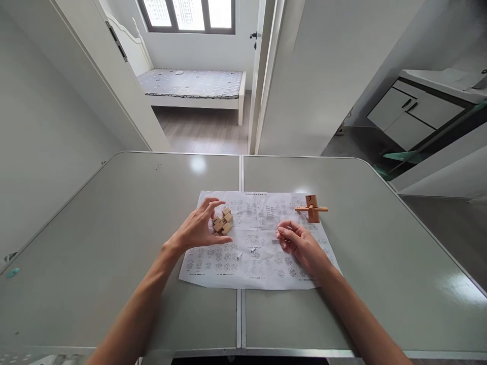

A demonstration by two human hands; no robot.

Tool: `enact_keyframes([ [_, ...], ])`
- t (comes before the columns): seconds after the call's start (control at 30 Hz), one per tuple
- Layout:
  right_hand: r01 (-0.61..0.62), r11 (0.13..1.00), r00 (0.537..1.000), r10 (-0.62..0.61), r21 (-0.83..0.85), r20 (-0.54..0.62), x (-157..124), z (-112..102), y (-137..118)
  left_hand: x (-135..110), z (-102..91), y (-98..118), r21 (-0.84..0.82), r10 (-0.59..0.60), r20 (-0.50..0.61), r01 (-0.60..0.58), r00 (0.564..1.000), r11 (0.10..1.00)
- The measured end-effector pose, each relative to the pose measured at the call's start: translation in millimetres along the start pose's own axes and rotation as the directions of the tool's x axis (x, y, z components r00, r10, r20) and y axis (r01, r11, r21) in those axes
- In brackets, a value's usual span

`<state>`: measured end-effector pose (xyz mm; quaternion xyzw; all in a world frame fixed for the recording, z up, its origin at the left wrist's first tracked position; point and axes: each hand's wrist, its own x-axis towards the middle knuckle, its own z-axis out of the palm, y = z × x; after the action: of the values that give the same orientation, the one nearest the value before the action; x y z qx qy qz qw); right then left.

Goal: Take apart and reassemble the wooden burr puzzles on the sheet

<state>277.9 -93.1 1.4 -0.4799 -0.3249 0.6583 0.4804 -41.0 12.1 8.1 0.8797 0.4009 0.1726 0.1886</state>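
The printed sheet (198, 281) lies flat across the middle seam of the desk (114, 243), its title towards the far edge, probably so that the drawings can be read. On its left part sits the wooden block cluster (227, 227); the left hand (196, 227) is wide around it, contact I cannot tell. The right hand (300, 246) is narrow, fingers curled, content unclear, near the wooden cross (311, 209) at the sheet's far right corner.
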Motion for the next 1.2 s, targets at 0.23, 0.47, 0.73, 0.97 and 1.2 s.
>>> enact_keyframes([
  [0.23, 0.008, 1.000, 1.000, -0.007, -0.014, 0.012, 0.3, 0.4, -1.1, -0.5, -15.4, -7.6, 0.004, -0.042, 0.124, 0.042, 0.991, 0.999],
  [0.47, 0.045, 0.992, 0.998, -0.040, -0.119, 0.049, -2.1, 0.8, -0.6, 2.4, -6.7, 12.0, -0.086, 0.021, 0.164, -0.007, 0.986, 0.996],
  [0.73, 0.330, 0.734, 0.942, -0.292, -0.594, 0.163, -2.5, 6.4, 12.6, 6.2, 9.9, 24.2, -0.233, 0.054, 0.124, -0.024, 0.991, 0.972],
  [0.97, 0.539, 0.353, 0.816, -0.445, -0.765, 0.369, -1.2, 21.6, 30.7, 10.8, 23.3, 23.5, -0.244, -0.079, -0.139, 0.043, 0.987, 0.969],
  [1.2, 0.530, 0.217, 0.817, -0.389, -0.819, 0.426, 12.4, 34.5, 25.8, 11.1, 29.0, 16.4, -0.184, -0.072, -0.110, 0.051, 0.991, 0.982],
])
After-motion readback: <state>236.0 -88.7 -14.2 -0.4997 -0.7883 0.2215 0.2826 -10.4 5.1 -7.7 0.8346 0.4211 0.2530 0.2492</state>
